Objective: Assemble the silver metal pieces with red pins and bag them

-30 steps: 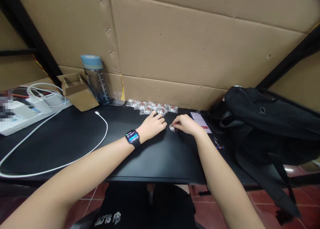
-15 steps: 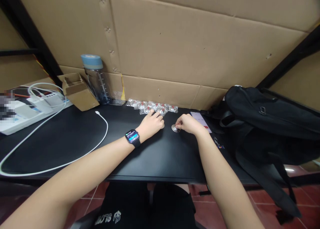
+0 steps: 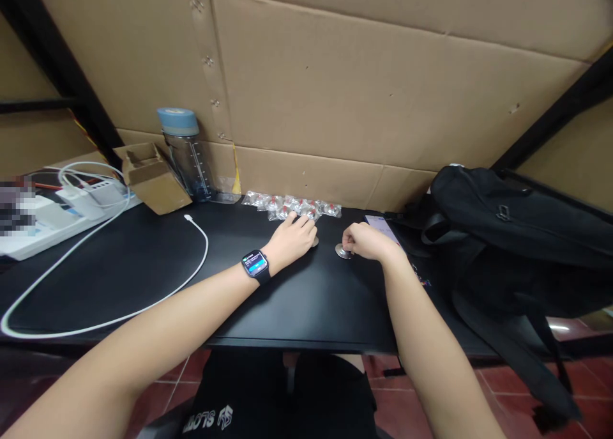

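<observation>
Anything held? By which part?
Right hand: a round metal disc, apparently pinched on the side nearest that hand; exact contact is hidden. Left hand: a second round piece peeks out at its right; hold can't be told.

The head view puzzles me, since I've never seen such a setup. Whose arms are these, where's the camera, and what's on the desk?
There is no machine here: the arms belong to a person working bare-handed. Every picture comes from one camera worn on that person's head, looking forward and down.

On the black desk are small clear packets, a bottle, an opened carton, a white cable, a phone and, at the right, a backpack.

The right hand pinches a shiny metal disc. Another round piece peeks out by the left hand; whether it is gripped, I can't tell.
</observation>
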Demonstrator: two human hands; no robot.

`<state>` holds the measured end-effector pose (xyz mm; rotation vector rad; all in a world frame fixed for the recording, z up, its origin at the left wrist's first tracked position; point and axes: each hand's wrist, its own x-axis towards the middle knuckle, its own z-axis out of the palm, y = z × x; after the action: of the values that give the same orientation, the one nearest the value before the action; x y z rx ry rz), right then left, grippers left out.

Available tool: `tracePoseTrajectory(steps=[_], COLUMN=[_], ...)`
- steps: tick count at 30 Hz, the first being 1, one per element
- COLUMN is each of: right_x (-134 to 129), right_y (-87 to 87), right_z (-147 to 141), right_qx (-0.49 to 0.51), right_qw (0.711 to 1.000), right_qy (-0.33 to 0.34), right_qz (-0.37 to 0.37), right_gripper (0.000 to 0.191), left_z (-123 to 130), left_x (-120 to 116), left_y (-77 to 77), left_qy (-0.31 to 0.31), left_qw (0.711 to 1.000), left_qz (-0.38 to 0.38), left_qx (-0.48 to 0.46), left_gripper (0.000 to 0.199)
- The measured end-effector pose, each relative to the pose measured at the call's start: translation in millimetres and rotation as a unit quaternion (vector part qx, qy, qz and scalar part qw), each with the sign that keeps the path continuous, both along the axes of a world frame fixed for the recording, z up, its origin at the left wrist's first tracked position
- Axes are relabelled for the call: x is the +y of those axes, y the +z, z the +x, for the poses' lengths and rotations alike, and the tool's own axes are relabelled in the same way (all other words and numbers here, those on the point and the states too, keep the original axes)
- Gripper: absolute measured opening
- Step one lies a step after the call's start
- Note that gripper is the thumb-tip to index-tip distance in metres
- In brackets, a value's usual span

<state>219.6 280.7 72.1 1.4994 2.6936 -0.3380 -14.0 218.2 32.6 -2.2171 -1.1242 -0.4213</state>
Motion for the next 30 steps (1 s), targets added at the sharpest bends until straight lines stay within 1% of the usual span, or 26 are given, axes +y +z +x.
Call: tracePoseTrajectory(steps=[4,6,8,10,13,15,17,20,23,26,30], right_x=[1.2,0.6,-1.0,-3.0,-5.5,-6.0,-5.2,-1.6,1.6,-0.4,-10.7], right_y=[-4.9,-6.1,-4.6,-0.4,7.5,10.6,9.6,0.2,-13.4,-22.6,-24.7], right_z=[-1.5,-5.8,-11.0,-15.2,-18.1,-19.1,-21.0,-26.5,-35.0,-45.5,-58.3], right_qx=[0.022,0.058,0.122,0.208,0.327,0.374,0.404,0.448,0.505,0.560,0.616], right_qw=[0.999,0.996,0.988,0.970,0.934,0.915,0.902,0.885,0.861,0.827,0.780], right_qy=[0.029,0.059,0.090,0.099,0.074,0.057,0.048,0.044,0.031,0.029,0.024], right_qz=[0.008,0.017,0.040,0.073,0.122,0.141,0.143,0.117,0.056,-0.024,-0.105], right_gripper=[0.010,0.011,0.012,0.011,0.013,0.016,0.017,0.020,0.024,0.028,0.030], left_z=[-0.7,-1.0,-1.3,-1.7,-2.4,-2.5,-1.9,0.0,1.1,1.2,1.9], left_x=[-2.6,-4.2,-6.0,-7.8,-8.8,-7.9,-6.4,-4.4,-3.6,-3.2,-2.9], left_y=[1.7,3.2,5.1,7.3,9.5,9.4,8.5,7.1,6.8,6.4,3.7], left_qy=[0.009,0.015,0.021,0.029,0.042,0.044,0.052,0.088,0.117,0.111,0.086], left_qw=[1.000,1.000,1.000,0.999,0.998,0.996,0.992,0.975,0.955,0.949,0.954], left_qz=[0.003,0.008,0.011,0.010,0.013,0.012,0.009,0.005,0.024,0.055,0.071], left_qx=[-0.007,-0.011,-0.016,-0.023,-0.047,-0.075,-0.118,-0.206,-0.270,-0.289,-0.278], left_gripper=[0.028,0.031,0.034,0.038,0.040,0.039,0.037,0.032,0.030,0.029,0.027])
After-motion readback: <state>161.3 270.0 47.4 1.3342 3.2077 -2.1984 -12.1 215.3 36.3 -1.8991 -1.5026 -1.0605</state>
